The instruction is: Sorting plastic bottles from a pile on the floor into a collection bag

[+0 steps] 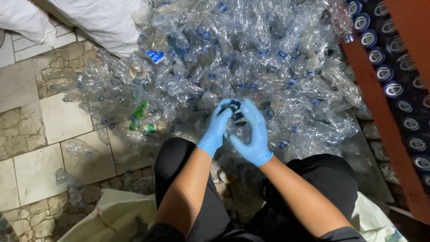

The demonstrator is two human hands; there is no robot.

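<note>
Both my hands wear light blue gloves and meet in the middle of the view over my knees. My left hand and my right hand together grip one clear crushed plastic bottle with a dark label or cap part at its top. My left fingers curl around the bottle's upper end, while my right hand wraps its side. Just beyond them spreads a big heap of crushed clear bottles with blue neck rings.
White sacks lie at the top left, another pale sack by my left knee. Stray bottles dot the tiled floor. An orange rack of stacked blue-capped bottles stands at the right.
</note>
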